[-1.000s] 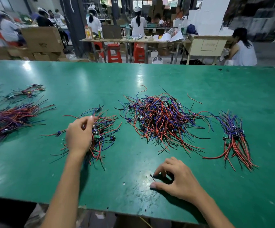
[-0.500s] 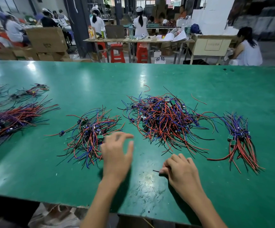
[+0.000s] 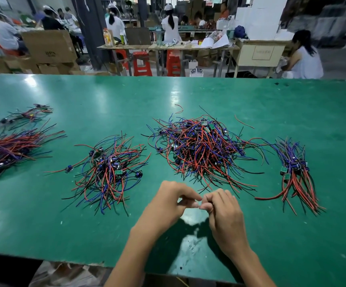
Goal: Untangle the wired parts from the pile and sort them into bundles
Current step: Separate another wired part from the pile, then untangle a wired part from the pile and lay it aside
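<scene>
My left hand (image 3: pixel 169 200) and right hand (image 3: pixel 222 206) meet fingertip to fingertip, pinching something too small to identify, just in front of the tangled pile (image 3: pixel 199 148), and if I let go carelessly, it may get lost on the green table (image 3: pixel 271 112).

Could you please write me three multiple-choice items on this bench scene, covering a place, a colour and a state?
1. Where is the big tangled pile?
A. beyond the hands
B. at the table's near edge
C. on a stool

2. What colour is the table?
A. white
B. green
C. yellow

3. How do the left hand and right hand stand?
A. flat and far apart
B. fingertips together, pinching something small
C. buried in the pile

Answers: 1 A, it lies past both hands; 2 B, the top is green; 3 B, curled fingertips meet above the table.
</scene>
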The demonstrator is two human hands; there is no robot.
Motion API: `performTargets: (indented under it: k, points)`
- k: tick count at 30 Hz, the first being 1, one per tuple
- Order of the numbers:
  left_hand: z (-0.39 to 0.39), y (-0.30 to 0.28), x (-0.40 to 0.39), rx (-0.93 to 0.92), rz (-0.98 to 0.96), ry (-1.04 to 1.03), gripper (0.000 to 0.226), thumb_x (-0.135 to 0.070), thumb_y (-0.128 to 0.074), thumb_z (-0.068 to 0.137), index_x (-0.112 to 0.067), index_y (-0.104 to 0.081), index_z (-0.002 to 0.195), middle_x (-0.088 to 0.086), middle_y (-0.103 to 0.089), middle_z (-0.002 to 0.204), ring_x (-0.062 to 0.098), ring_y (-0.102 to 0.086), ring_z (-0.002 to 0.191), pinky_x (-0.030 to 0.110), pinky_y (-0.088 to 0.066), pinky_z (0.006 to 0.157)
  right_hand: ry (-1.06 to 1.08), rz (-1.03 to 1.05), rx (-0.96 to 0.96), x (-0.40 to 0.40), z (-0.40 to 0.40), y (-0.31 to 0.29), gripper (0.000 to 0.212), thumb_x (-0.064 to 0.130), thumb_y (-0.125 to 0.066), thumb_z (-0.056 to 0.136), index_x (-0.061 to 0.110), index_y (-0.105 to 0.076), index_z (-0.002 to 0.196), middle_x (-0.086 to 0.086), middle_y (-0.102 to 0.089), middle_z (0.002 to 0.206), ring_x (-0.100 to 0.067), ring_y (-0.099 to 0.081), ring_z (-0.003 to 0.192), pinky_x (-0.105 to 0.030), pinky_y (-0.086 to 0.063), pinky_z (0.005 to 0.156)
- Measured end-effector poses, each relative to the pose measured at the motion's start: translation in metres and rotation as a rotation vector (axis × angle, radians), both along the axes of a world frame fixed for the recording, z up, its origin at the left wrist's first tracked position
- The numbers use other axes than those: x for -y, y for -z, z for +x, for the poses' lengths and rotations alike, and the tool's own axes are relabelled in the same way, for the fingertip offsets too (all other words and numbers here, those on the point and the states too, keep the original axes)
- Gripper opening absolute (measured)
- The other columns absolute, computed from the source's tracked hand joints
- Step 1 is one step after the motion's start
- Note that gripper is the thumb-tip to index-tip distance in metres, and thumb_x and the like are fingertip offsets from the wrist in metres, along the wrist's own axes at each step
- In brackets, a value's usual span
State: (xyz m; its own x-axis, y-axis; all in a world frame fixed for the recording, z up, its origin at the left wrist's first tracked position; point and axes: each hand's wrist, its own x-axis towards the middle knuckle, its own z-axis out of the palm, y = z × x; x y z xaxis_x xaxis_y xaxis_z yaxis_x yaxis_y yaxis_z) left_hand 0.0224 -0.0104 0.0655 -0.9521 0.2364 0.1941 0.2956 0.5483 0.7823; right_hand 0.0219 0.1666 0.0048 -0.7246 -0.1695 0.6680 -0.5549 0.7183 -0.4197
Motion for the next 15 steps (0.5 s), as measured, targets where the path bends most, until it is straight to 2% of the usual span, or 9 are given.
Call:
performTargets:
  k: [2, 4, 7, 8, 10, 12, 15]
  points:
    - [0.001, 0.001, 0.004, -0.043, -0.01, 0.008, 0.025, 0.007, -0.077, 0.081, -0.011, -0.08, 0.098, 0.001, -0.074, 0.079, -0.005, -0.066, 0.073, 0.013, -0.051, 0.074, -0.031, -0.019, -0.01, 0.001, 0.001, -0.001, 0.031, 0.035, -0.048, 0.102, 0.016, -0.059, 0.081, 0.007, -0.057, 0.084, -0.018, -0.049, 0.077, -0.033, -0.04, 0.069]
    - [-0.002, -0.002, 0.013, -0.13, 0.012, -0.057, 0.025, 0.005, -0.076, 0.082, -0.012, -0.08, 0.1, -0.003, -0.073, 0.08, -0.001, -0.066, 0.076, 0.014, -0.051, 0.076, -0.022, -0.051, -0.007, 0.001, 0.001, -0.001, 0.03, 0.037, -0.05, 0.102, 0.015, -0.063, 0.086, 0.008, -0.06, 0.088, -0.017, -0.053, 0.081, -0.031, -0.042, 0.074]
    - [-0.015, -0.011, 0.047, -0.291, 0.043, -0.369, 0.021, 0.002, -0.075, 0.084, -0.014, -0.08, 0.096, -0.007, -0.074, 0.088, 0.003, -0.068, 0.082, 0.014, -0.05, 0.081, 0.029, -0.142, 0.061, -0.001, 0.002, -0.002, 0.032, 0.04, -0.042, 0.105, 0.017, -0.064, 0.104, 0.009, -0.061, 0.1, -0.015, -0.054, 0.088, -0.032, -0.043, 0.08]
    - [-0.019, -0.012, 0.06, -0.339, 0.055, -0.503, 0.018, -0.001, -0.075, 0.086, -0.014, -0.08, 0.096, -0.006, -0.075, 0.09, 0.004, -0.068, 0.083, 0.019, -0.051, 0.083, 0.043, -0.164, 0.091, -0.002, 0.002, -0.003, 0.03, 0.04, -0.041, 0.105, 0.019, -0.063, 0.108, 0.011, -0.059, 0.101, -0.014, -0.053, 0.087, -0.032, -0.043, 0.08]
    - [-0.027, -0.011, 0.088, -0.378, 0.065, -0.747, 0.014, -0.004, -0.072, 0.09, -0.012, -0.08, 0.098, 0.001, -0.075, 0.093, 0.017, -0.07, 0.086, 0.031, -0.053, 0.085, 0.053, -0.181, 0.14, -0.001, 0.003, -0.003, 0.026, 0.038, -0.043, 0.103, 0.021, -0.061, 0.112, 0.018, -0.056, 0.102, -0.011, -0.052, 0.085, -0.03, -0.043, 0.079]
    - [-0.038, -0.003, 0.11, -0.255, -0.021, -0.935, 0.016, -0.005, -0.066, 0.093, -0.007, -0.078, 0.103, 0.013, -0.073, 0.099, 0.03, -0.067, 0.093, 0.038, -0.052, 0.088, 0.043, -0.153, 0.201, 0.0, 0.003, -0.003, 0.021, 0.037, -0.045, 0.102, 0.024, -0.059, 0.111, 0.022, -0.053, 0.1, -0.009, -0.053, 0.086, -0.028, -0.043, 0.08]
    - [-0.06, 0.013, 0.116, 0.004, -0.241, -1.014, 0.023, -0.008, -0.061, 0.094, -0.01, -0.077, 0.109, 0.021, -0.061, 0.119, 0.037, -0.048, 0.117, 0.04, -0.035, 0.101, 0.011, -0.072, 0.316, 0.001, 0.001, -0.001, 0.015, 0.035, -0.048, 0.103, 0.028, -0.059, 0.111, 0.019, -0.055, 0.097, -0.01, -0.055, 0.086, -0.032, -0.045, 0.081]
